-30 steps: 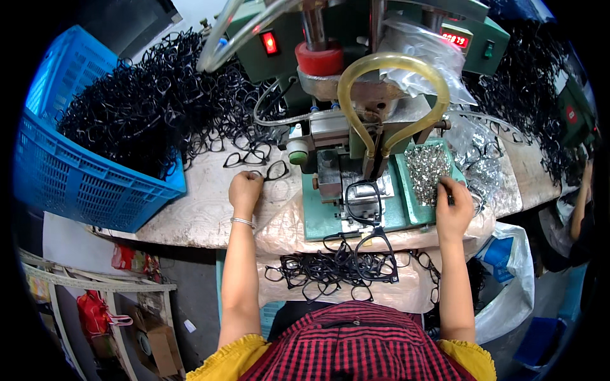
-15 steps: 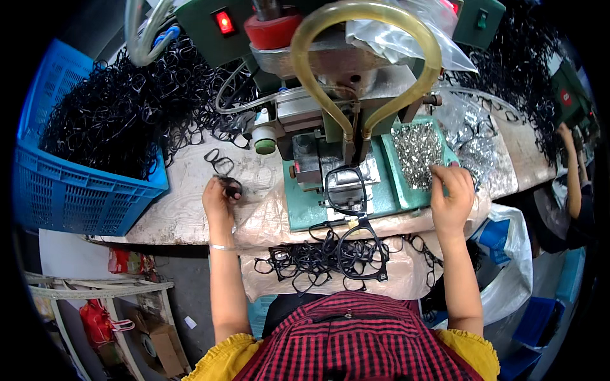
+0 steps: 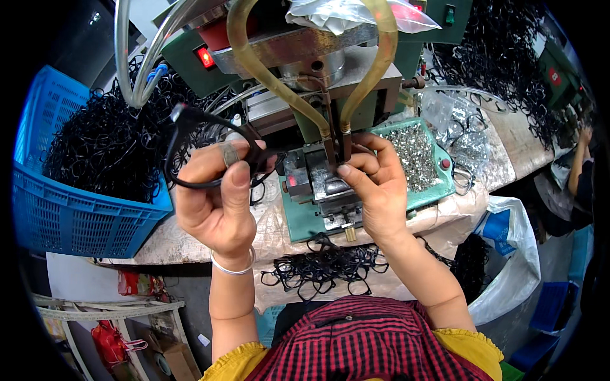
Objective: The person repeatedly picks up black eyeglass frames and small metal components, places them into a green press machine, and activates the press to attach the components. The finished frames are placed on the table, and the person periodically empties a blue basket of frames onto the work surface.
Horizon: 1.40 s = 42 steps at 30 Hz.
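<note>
My left hand (image 3: 219, 206) is raised at the left of the machine, thumb and fingers closed on a black eyeglass frame (image 3: 189, 119) held up and tilted. A ring and a bangle show on that hand and wrist. My right hand (image 3: 386, 190) reaches in beneath the two prongs of the machine (image 3: 337, 149), its thumb and fingers pinched at the metal fixture (image 3: 327, 184); whatever lies between the fingertips is too small or hidden to make out. Right of this hand is a green tray (image 3: 448, 178) of small shiny metal parts (image 3: 413, 155).
A thick yellow hose (image 3: 386, 54) loops over the machine. At the left a blue crate (image 3: 82, 213) overflows with black frames. More frames (image 3: 324, 270) lie on the wrapped ledge before my lap. Clear plastic bags (image 3: 454, 120) sit behind the tray. Another person's arm (image 3: 579, 159) shows far right.
My left hand has lifted off the table with the frame. My right hand has moved left from the tray to the fixture. The frame that stood at the fixture is gone from there.
</note>
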Motion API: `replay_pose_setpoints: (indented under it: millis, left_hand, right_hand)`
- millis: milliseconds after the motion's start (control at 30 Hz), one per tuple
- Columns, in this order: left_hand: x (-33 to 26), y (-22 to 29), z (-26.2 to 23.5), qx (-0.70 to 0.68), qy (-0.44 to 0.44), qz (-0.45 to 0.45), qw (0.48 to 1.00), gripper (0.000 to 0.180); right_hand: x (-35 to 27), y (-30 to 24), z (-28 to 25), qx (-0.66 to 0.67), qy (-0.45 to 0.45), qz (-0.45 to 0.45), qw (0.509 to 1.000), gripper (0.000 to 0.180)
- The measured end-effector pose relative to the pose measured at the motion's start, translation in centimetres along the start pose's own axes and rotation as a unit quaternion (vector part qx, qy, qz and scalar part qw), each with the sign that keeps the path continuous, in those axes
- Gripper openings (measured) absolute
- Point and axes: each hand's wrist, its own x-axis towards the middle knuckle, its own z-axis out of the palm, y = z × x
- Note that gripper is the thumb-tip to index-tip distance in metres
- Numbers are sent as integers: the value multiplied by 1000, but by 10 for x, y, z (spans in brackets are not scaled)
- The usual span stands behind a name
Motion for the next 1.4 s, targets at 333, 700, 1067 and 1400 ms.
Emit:
replay_pose_setpoints:
  millis: [333,700,1067,1400]
  left_hand:
    - [-53,10,5,-15,-217,18,976,15]
    - [-66,-8,27,-24,-250,102,963,24]
    - [-70,-42,-32,355,22,-189,915,14]
    - [-115,-156,-70,410,-262,-374,790,28]
  right_hand:
    - [12,-17,-51,-299,8,-90,950,41]
    - [-26,-21,-141,-737,77,-105,664,28]
    - [18,10,-129,-688,102,-239,678,8]
    - [13,13,-140,-613,94,-209,757,9]
